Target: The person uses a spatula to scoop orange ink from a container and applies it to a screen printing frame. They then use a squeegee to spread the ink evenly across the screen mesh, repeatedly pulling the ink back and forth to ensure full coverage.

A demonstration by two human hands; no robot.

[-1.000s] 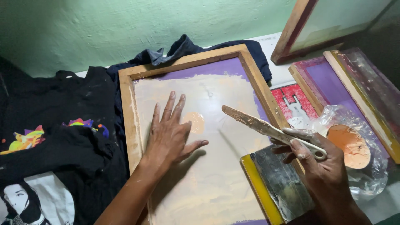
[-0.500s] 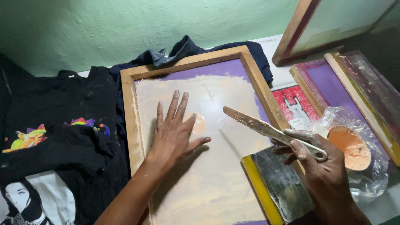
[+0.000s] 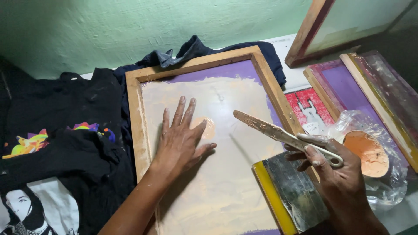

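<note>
A wooden printing screen frame (image 3: 135, 117) lies flat over dark cloth, its purple mesh smeared with pale peach ink. My left hand (image 3: 180, 137) rests flat on the mesh, fingers spread, beside a small orange patch (image 3: 209, 127). My right hand (image 3: 333, 169) grips the handle of an ink-caked spatula (image 3: 270, 128), whose blade points up and left just above the screen. A squeegee with a yellow edge (image 3: 289, 193) leans on the frame's right side under that hand.
Black printed T-shirts (image 3: 52, 143) are piled at left. A tub of orange ink in a plastic bag (image 3: 370, 152) sits at right. More screen frames (image 3: 374, 87) lean at the far right, a red printed sheet (image 3: 309, 111) beside them.
Almost nothing has moved. My left hand stays flat on the mesh and the spatula has dipped very slightly.
</note>
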